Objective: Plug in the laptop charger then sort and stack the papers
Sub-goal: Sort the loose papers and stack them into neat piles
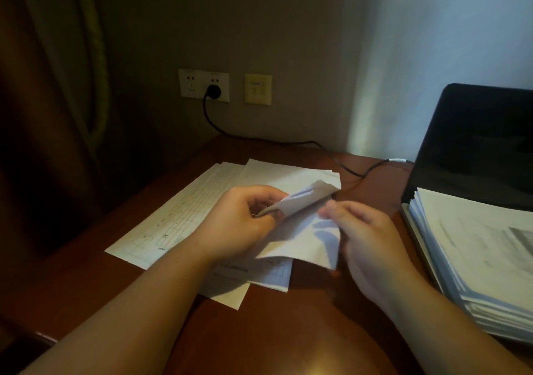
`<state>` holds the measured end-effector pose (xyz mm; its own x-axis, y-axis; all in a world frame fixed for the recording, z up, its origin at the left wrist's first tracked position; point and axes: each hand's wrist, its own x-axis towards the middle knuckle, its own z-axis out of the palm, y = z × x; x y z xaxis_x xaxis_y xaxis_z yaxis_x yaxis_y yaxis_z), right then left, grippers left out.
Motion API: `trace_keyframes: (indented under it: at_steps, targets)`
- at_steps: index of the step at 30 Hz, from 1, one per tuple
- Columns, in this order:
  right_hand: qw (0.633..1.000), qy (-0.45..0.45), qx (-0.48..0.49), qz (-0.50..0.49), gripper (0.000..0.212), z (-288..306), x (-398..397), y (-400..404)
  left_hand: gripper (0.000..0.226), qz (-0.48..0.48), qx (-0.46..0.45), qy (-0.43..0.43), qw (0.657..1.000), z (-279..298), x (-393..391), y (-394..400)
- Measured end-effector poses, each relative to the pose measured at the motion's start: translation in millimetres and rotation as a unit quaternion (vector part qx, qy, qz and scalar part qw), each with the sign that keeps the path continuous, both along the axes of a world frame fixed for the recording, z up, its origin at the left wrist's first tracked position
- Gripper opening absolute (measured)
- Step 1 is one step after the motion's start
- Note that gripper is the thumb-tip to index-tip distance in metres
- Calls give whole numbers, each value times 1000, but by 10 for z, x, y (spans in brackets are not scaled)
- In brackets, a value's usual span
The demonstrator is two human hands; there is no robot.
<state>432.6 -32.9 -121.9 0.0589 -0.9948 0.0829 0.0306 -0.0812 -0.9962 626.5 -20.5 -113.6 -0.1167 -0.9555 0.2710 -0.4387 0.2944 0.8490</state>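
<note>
Two grips [245, 219] [366, 245] around crumpled paper [305, 230].

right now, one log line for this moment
charger plug: in socket | left hand, right hand: holding sheet | stack: on laptop

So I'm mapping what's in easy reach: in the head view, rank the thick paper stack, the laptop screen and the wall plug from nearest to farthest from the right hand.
From the right hand:
1. Thick paper stack, just to its right on the laptop.
2. Laptop screen, behind the stack, upright at the right.
3. Wall plug, far back left, in the socket.
</note>
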Motion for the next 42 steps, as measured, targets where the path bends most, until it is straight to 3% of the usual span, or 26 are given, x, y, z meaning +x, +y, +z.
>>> trace_keyframes:
  at_steps: [3,6,9,13,16,18,21,23,25,27,31,34,37,42]
  targets:
    - [994,-29,57,-88,27,25,-55,-56,29,-17,5,-11,1000,-4,-43,47]
    - [986,-81,106,-104,20,28,-106,-95,34,-38,11,-22,999,-30,-57,70]
    - [967,-171,182,-45,57,69,-161,-118,29,-61,16,-90,994,-19,-66,77]
    - [983,-64,172,-10,19,64,-206,-111,32,-142,43,-90,985,15,-34,46]
    - [990,3,139,0,32,90,-245,-63,28,-181,78,1,980,44,2,44]
    - [993,-5,116,14,39,104,-273,-50,25,-99,64,119,986,16,-18,40]
    - [995,-25,86,34,44,141,-293,-41,26,136,2,177,975,-50,-80,-5]
    - [997,-29,61,34,43,166,-305,-35,30,238,-16,136,962,-88,-50,-50]
    - [998,-35,39,35,42,213,-312,-19,41,290,-24,22,956,-100,5,-73]
    - [998,-42,25,38,42,244,-329,-12,49,312,-17,-28,949,-31,22,-88]
    - [999,-43,-8,30,38,357,-374,49,60,272,47,159,948,121,71,-168]
    - [999,-7,-46,1,33,442,-389,98,18,216,81,210,950,228,97,-138]
    - [992,70,-98,-23,33,537,-390,139,19,198,9,245,949,375,-3,-29]
    - [978,105,-148,-101,44,716,-465,201,29,205,-113,207,950,598,-277,117]
